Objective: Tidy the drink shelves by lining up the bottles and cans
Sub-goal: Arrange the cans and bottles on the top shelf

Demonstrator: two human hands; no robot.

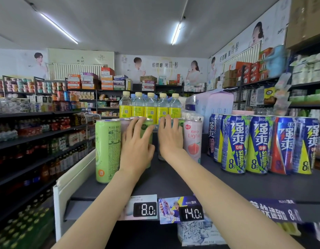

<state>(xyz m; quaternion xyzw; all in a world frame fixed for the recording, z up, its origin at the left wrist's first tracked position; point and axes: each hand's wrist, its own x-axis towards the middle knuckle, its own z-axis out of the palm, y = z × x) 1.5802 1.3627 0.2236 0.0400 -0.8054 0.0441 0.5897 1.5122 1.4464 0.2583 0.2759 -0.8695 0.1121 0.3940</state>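
On the dark top shelf (173,178) stand several slim RIO cans. A green can (107,150) is at the front left and a pink peach can (193,139) at the right of the group. My left hand (137,146) lies flat, fingers spread, against a green can (146,130) in the middle. My right hand (169,137) presses on cans mostly hidden behind it, beside the pink one. Behind them stands a row of yellow-labelled bottles (150,106). Several blue "Strong" cans (259,142) line the shelf to the right.
Price tags (145,209) hang on the shelf's front edge. A white end panel (72,178) bounds the shelf at the left. A wrapped pale package (215,106) sits behind the cans. Stocked shelves run along the left aisle and the right wall.
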